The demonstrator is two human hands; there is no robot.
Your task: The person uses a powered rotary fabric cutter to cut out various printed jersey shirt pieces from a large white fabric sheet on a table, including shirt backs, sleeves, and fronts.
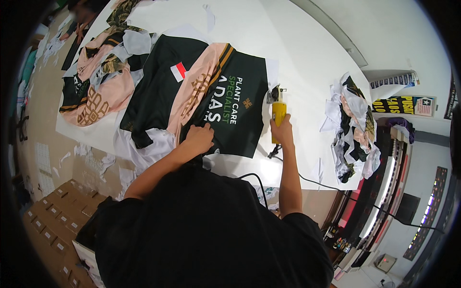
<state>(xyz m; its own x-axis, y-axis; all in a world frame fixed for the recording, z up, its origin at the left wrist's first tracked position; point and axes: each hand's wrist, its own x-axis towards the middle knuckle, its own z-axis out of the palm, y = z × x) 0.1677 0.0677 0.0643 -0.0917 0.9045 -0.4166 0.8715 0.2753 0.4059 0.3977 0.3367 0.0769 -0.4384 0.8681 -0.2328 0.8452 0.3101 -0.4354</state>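
Observation:
A dark green printed fabric panel with a peach band and orange stripes lies on the white table in front of me. My left hand rests on its near part, fingers spread and pressing on the cloth. My right hand is wrapped round a yellow handheld electric cloth cutter. The cutter's metal head stands at the panel's right edge; whether the blade touches the cloth cannot be made out. A dark cable runs from the cutter's rear toward the right.
On the white table, a heap of printed cloth lies at the left and a pile of scraps at the right. White cloth hangs over the near edge. Cardboard boxes stand at lower left. Another person is at far left.

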